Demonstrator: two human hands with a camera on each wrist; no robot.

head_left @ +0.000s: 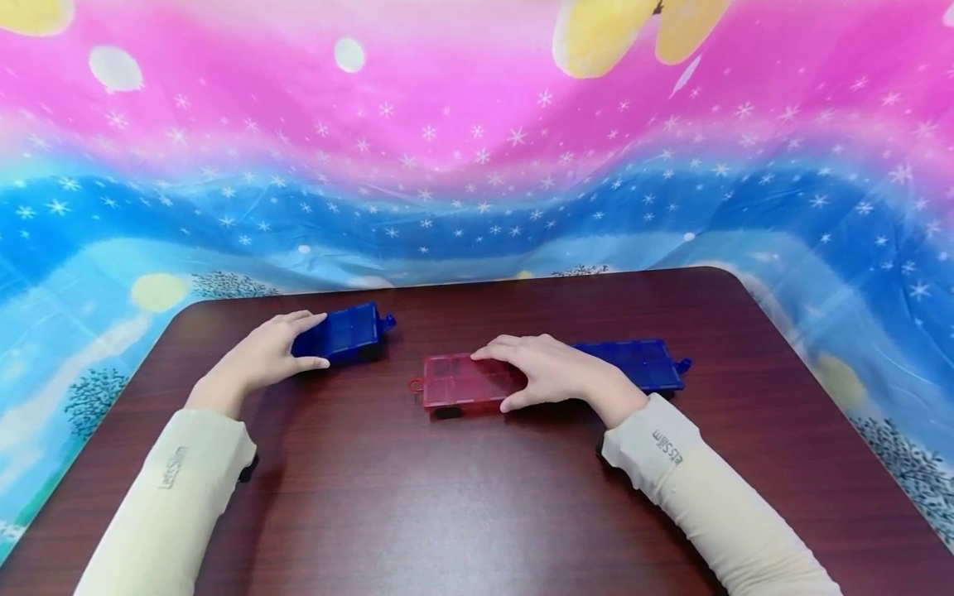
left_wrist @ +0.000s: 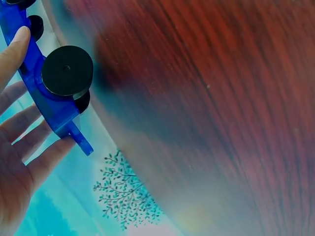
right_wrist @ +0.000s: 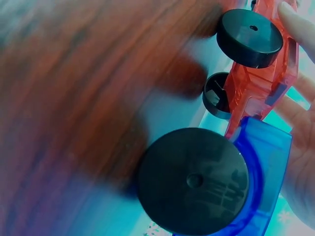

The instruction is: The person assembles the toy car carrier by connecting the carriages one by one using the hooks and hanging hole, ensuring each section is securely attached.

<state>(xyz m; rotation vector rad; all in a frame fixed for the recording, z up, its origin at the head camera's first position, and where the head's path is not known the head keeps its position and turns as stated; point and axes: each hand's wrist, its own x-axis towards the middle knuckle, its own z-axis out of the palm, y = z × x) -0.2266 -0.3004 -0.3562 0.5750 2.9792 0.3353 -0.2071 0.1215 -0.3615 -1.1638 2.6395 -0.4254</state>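
A pink-and-blue snowflake-patterned cloth (head_left: pixel 462 165) hangs behind a glossy reddish-brown table (head_left: pixel 373 472) reflecting pale light (head_left: pixel 484 534).

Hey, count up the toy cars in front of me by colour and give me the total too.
Blue: 2, the left blue car in the left hand and the right blue car
Red: 1, the red car in the right hand
Total: 3
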